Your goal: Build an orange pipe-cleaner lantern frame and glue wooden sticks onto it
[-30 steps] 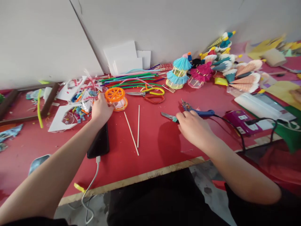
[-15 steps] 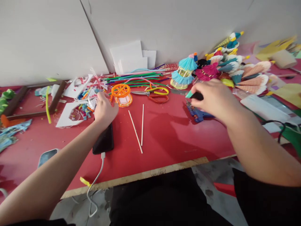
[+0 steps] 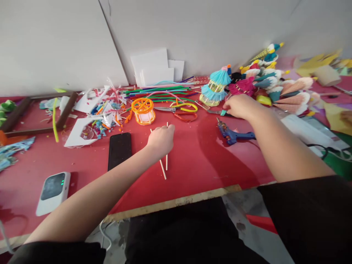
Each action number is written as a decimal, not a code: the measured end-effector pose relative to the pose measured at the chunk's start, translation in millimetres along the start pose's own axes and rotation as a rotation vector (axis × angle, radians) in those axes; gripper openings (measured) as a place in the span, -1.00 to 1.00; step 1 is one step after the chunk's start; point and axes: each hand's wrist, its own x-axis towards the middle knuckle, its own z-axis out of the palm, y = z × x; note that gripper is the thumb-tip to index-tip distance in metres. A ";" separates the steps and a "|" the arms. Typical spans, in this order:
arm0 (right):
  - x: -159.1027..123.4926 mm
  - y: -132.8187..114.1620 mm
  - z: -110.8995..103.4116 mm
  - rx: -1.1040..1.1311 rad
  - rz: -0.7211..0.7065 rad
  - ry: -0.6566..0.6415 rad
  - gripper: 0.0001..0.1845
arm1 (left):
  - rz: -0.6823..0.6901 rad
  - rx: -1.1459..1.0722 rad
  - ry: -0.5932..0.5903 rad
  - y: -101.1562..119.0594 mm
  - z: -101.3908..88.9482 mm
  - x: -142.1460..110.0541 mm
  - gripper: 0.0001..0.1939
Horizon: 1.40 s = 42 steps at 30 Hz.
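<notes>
Two slim, pale, straight sticks [image 3: 167, 161] are partly covered by the left hand [image 3: 161, 140], behind the worn front edge of the red plastic-like tabletop [image 3: 192, 172]. Rightward room is bounded by one blue pistol-shaped glue gun [image 3: 231, 136]. One teal-and-dark knife [image 3: 223, 113] is met by the right hand [image 3: 239, 106]; neither hand's grasp can be told.

On the table [image 3: 192, 179], two sticks [image 3: 166, 161] were partly covered by the left hand [image 3: 161, 140]. The phone [image 3: 120, 148] was placed left of that hand, the cage [image 3: 143, 106] behind-left. Scissors [image 3: 172, 109] were laid behind it, backed by stems [image 3: 165, 90]. The knife [image 3: 223, 113] was placed left of the right hand [image 3: 238, 106], the glue gun [image 3: 233, 136] before it, the tower [image 3: 215, 88] behind-left, cones [image 3: 295, 101] rightward.
</notes>
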 end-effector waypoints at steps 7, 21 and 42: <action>23.8 -88.9 9.1 -0.018 -0.254 -0.017 -0.70 | 0.327 0.007 -0.116 -11.3 -6.9 1.6 -0.53; 20.2 -119.1 14.2 -0.113 -0.124 -0.011 -0.53 | 0.572 0.126 -0.034 -55.5 -14.4 2.4 -0.61; -53.9 -103.3 1.9 1.324 0.078 0.271 -0.41 | 0.335 -0.311 0.156 -24.1 -8.3 17.8 -0.55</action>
